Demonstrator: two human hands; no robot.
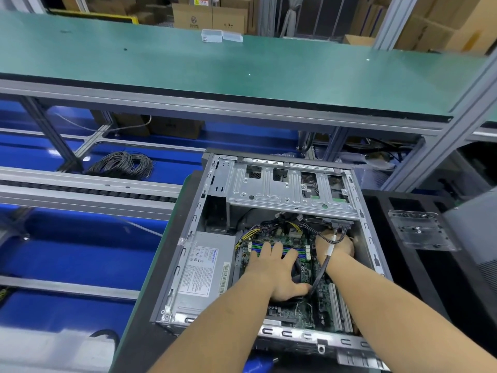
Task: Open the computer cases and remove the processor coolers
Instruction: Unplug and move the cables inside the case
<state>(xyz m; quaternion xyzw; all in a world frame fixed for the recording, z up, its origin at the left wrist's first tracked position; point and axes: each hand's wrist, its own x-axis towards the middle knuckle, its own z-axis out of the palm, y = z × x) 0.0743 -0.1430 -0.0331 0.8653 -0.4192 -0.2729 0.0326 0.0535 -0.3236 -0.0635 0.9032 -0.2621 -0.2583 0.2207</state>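
On the dark mat (139,327) at the near edge of the bench lies an open computer case (363,211), side panel off, its inside facing up. Both bare arms reach down into it. The left hand (274,275) lies on the green circuit board (320,300) with its fingers straight and spread, the fingertips reaching toward the blue and green memory slots (258,247) and the thumb out to the right; a dark part shows just under the palm, but I cannot tell whether that is the cooler. The right hand (337,244) is deeper in, at the far right of the board beneath a black cable plug (340,224); its fingers are hidden among the wires, so I cannot tell if it grips anything. A grey cable (324,267) runs over the right wrist and down between the two hands. Yellow and black wires (248,234) loop at the far side of the board. To the left inside the case sits the silver power supply (204,270) with its white label. At the far end is the metal drive cage (285,184). Right of the case, on a black surface, lies a clear plastic plate (422,230). Beyond, a long green shelf (242,71) holds a small clear box (212,35), and a coil of cable (123,164) lies on the blue floor to the left
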